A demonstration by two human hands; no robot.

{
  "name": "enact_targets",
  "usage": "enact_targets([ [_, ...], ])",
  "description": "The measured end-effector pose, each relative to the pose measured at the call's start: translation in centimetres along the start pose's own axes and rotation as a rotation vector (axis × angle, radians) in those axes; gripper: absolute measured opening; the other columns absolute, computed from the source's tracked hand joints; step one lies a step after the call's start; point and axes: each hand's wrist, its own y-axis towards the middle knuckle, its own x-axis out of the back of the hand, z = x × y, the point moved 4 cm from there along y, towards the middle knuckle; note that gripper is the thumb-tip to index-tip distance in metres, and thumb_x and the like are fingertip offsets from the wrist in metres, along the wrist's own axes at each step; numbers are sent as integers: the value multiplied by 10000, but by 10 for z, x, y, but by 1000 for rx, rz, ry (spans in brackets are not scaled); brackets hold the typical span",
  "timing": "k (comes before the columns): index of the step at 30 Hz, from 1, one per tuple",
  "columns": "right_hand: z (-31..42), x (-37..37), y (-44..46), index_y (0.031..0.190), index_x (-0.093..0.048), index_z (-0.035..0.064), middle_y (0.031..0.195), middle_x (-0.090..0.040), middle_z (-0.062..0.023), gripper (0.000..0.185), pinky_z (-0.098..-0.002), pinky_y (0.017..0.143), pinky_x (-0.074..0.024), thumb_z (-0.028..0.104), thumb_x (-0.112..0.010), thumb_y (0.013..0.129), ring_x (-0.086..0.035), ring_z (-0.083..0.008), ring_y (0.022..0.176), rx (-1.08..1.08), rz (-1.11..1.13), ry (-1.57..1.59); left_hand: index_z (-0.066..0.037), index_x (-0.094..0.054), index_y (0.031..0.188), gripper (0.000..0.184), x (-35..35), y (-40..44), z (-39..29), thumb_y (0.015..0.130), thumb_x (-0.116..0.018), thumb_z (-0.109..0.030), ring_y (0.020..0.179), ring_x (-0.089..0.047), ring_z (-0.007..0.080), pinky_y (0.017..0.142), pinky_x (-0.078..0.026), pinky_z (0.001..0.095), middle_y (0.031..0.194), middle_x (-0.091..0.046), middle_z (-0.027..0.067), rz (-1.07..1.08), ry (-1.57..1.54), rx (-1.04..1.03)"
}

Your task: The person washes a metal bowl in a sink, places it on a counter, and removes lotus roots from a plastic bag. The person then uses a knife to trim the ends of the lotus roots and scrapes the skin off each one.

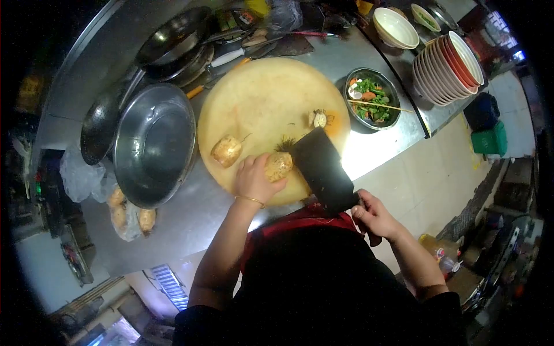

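Observation:
My left hand [254, 179] is closed round a piece of lotus root [279, 166], holding it down on the round cutting board [254, 98]. The handle of a broad dark cleaver [324, 170] is gripped in my right hand [375, 216]. The blade reaches over the board's front right, its far end close beside the held piece; I cannot tell whether they touch. Left of my fingers lies another lotus root piece [226, 151]. A dark tuft of rootlets [285, 144] is behind the held piece, and a small cut end [319, 119] lies beyond the blade.
A large metal basin [154, 147] stands left of the board, near a wok [101, 130] and a bag with more lotus root [147, 219]. To the right are a bowl of chopped vegetables [375, 104] with chopsticks across it and stacked bowls [441, 72]. Knives [228, 57] lie behind.

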Motion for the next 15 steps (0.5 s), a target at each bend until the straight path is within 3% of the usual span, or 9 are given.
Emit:
enact_targets([
  [1,-3,5,-6,1121,-497,32,792,-559,-10,249,-300,662,-449,213,-570,966,-511,-108,742,-238,-1,198,-119,-594,1221,705,0,0,-1,619,-791,-429,1065,-529,338,945,-436,414,1108,-576,149,10,15,-1],
  [4,-9,6,-4,1155,-491,29,787,-577,-44,306,-329,633,-471,234,-587,949,-540,-151,696,-107,-18,177,-115,-589,1224,712,2,2,-5,616,-790,-426,1067,-529,340,945,-436,415,1113,-575,149,26,54,-4],
  [7,-17,1,-9,1143,-482,27,748,-596,-115,325,-384,595,-491,235,-605,924,-594,-269,633,-34,-143,-215,-109,-582,1230,719,1,2,-9,616,-789,-422,1077,-526,342,946,-437,417,1117,-575,151,25,91,-14],
  [11,16,-10,-22,1089,-481,46,713,-619,-190,299,-465,609,-499,237,-615,902,-626,-411,686,147,-254,-580,-101,-579,1231,720,1,-1,-14,619,-789,-416,1096,-520,342,951,-437,420,1122,-574,152,15,132,-8],
  [15,36,-19,-33,1168,-474,78,683,-616,-163,349,-466,595,-513,244,-617,896,-627,-390,648,129,-152,-645,-99,-585,1220,705,5,-2,-15,619,-793,-404,1113,-511,338,951,-439,426,1131,-573,145,42,156,-12],
])
